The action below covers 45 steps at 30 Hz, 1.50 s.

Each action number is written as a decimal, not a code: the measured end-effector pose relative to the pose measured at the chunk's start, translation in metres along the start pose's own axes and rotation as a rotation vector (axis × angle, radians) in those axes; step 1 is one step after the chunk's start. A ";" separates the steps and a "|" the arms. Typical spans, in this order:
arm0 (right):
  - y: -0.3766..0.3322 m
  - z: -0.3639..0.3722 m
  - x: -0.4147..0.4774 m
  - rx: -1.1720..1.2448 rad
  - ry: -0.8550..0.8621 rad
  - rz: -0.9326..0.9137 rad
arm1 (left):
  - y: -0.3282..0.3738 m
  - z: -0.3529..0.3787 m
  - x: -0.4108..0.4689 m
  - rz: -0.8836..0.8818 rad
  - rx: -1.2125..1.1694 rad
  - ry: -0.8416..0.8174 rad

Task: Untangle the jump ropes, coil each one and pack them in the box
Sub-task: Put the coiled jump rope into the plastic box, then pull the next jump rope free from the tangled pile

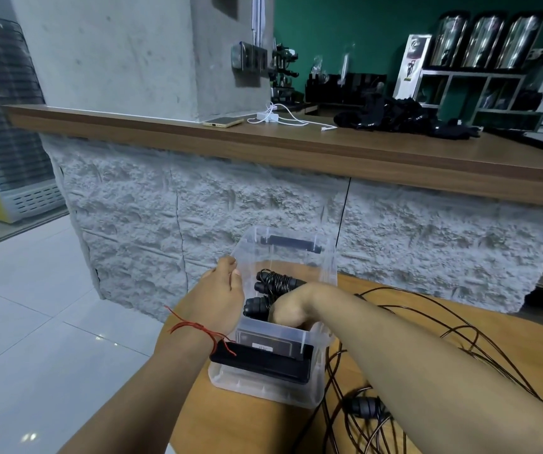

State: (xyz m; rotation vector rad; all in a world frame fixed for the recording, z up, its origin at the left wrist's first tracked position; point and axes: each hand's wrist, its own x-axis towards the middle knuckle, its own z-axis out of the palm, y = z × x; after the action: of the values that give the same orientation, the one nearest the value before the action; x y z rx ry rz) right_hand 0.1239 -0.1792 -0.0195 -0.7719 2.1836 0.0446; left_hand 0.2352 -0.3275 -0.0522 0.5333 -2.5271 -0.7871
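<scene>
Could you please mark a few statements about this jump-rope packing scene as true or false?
The right hand is inside the clear box. True.
The left hand hangs idle. False: it holds the box's left wall.
All rope is packed. False: loose rope lies on the table right of the box.
A coiled rope lies in the box. True.
The box is lidded. False: it is open.
</scene>
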 end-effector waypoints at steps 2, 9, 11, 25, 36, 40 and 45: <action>0.000 0.002 0.001 -0.099 -0.012 -0.012 | 0.000 0.002 0.000 0.005 -0.005 -0.006; -0.003 0.000 -0.022 -0.297 0.214 -0.105 | -0.003 0.004 0.000 0.020 0.017 -0.039; -0.001 -0.002 -0.020 -0.336 0.285 -0.096 | 0.000 0.003 0.001 0.036 0.043 -0.052; 0.053 -0.017 -0.124 -0.126 0.670 -0.203 | 0.033 -0.032 0.002 0.124 0.483 -0.156; 0.147 0.021 -0.222 -0.035 0.739 -0.105 | 0.156 0.007 -0.045 0.466 0.396 -0.118; 0.189 0.047 -0.254 0.009 0.758 -0.032 | 0.189 0.029 -0.072 0.579 0.450 -0.143; 0.239 0.084 -0.295 0.057 0.798 0.073 | 0.208 0.066 -0.108 0.583 0.523 -0.227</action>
State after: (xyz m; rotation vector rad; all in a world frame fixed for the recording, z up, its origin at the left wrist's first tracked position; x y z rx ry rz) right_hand 0.1965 0.1894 0.0798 -0.7534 2.9439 -0.3437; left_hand 0.2441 -0.0887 -0.0070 -0.1673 -2.8717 0.0345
